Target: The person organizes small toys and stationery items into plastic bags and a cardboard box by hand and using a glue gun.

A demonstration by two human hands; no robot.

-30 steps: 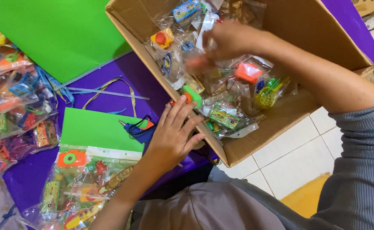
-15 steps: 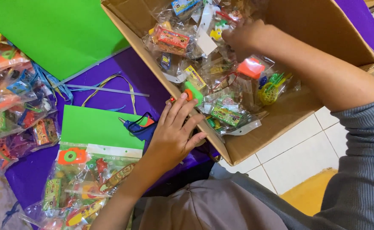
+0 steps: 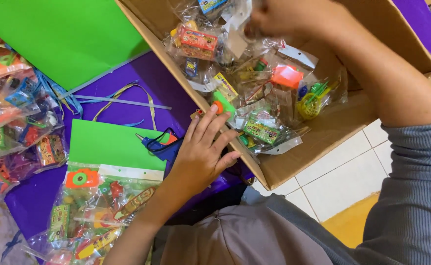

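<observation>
Since the earlier frame, right hand (image 3: 284, 19) moves up-box, fingers clamped on a clear packet (image 3: 237, 39) above the box (image 3: 323, 132). Left hand (image 3: 200, 152), fingers spread, braces the rim; hold it firm while lifting.

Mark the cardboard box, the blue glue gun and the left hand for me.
cardboard box (image 3: 323, 135): head view, bare inner floor.
blue glue gun (image 3: 162, 145): head view, its body.
left hand (image 3: 200, 157): head view, back of the hand.
</observation>
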